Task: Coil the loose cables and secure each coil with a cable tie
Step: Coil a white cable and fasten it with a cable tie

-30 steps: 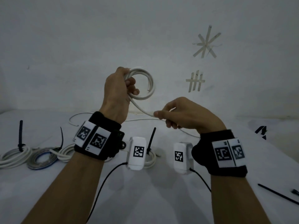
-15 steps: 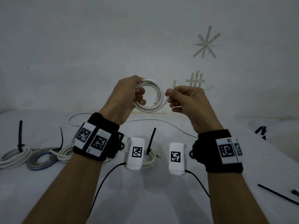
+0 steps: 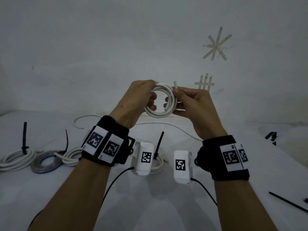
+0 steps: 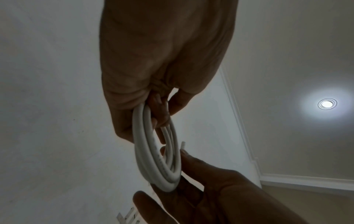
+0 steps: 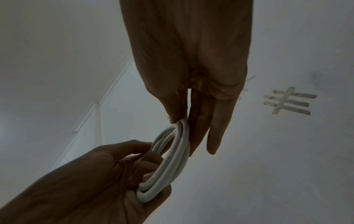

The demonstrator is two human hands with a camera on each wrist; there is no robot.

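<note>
— What's on the white table (image 3: 166, 205)?

— Bundled coils at the left: a white coil (image 3: 15, 160) with a black cable tie (image 3: 25, 139), then a grey-blue coil (image 3: 46, 162). A loose white cable (image 3: 175, 126) trails behind the arms.

— And in the air?

— A white cable coil (image 3: 164, 112), held upright above the table. The left hand (image 3: 140, 100) has its fingers curled through the ring, gripping it. The right hand (image 3: 191, 104) pinches the coil's far side by the cable end (image 3: 175, 84), which sticks up.
</note>
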